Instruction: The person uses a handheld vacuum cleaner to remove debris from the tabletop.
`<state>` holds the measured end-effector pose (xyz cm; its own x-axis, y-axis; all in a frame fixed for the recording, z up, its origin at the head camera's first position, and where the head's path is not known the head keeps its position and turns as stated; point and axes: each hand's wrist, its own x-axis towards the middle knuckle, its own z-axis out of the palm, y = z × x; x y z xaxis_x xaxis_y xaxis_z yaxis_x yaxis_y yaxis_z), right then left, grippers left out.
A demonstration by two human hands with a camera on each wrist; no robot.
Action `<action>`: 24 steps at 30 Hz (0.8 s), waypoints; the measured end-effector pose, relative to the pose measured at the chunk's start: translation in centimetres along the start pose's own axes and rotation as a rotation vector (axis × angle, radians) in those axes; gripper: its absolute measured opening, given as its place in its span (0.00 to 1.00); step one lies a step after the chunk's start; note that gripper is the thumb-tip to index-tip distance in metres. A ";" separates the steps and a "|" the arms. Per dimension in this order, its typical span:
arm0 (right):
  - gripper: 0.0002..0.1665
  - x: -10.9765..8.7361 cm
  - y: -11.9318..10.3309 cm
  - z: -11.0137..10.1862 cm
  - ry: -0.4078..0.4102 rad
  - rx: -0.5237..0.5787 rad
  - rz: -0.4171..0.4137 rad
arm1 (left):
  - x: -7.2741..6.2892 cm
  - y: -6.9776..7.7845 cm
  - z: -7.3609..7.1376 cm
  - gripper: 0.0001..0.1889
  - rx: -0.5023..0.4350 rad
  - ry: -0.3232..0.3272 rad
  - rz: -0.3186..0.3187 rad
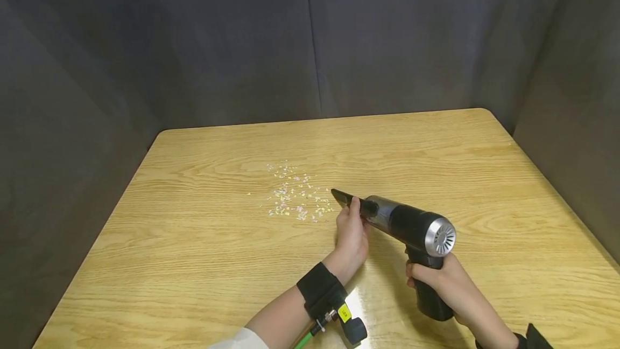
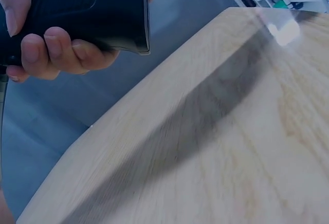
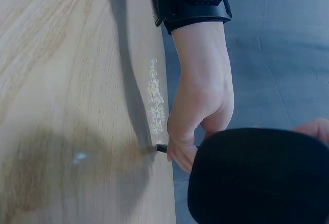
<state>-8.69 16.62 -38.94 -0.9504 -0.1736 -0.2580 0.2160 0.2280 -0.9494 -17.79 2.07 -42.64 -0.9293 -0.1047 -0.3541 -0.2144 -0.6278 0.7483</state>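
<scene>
A black and silver handheld vacuum (image 1: pixel 411 225) is held above the wooden table, its flat black nozzle (image 1: pixel 340 196) directed left. My right hand (image 1: pixel 443 279) grips the handle; in the left wrist view its fingers (image 2: pixel 56 54) curl round the handle base (image 2: pixel 108 13). My left hand (image 1: pixel 352 236) holds the nozzle near where it joins the clear section, and the right wrist view shows this hand (image 3: pixel 200 100) bent down over it. Small pale and yellow bits (image 1: pixel 290 193) lie scattered just left of the nozzle tip.
The light wood table (image 1: pixel 194 263) has rounded back corners. Dark grey cloth (image 1: pixel 242 47) hangs behind it and along both sides. A black wrist strap with a camera (image 1: pixel 329 295) and green cable sits on my left wrist.
</scene>
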 end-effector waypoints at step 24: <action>0.23 -1.3 0.6 -1.5 -0.059 -0.008 0.009 | -1.9 -0.4 -0.1 0.08 0.004 -0.024 -0.018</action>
<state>-7.69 18.36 -38.91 -0.9337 -0.2274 -0.2766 0.2224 0.2372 -0.9457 -15.93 2.41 -42.30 -0.9322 -0.0748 -0.3541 -0.2325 -0.6261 0.7443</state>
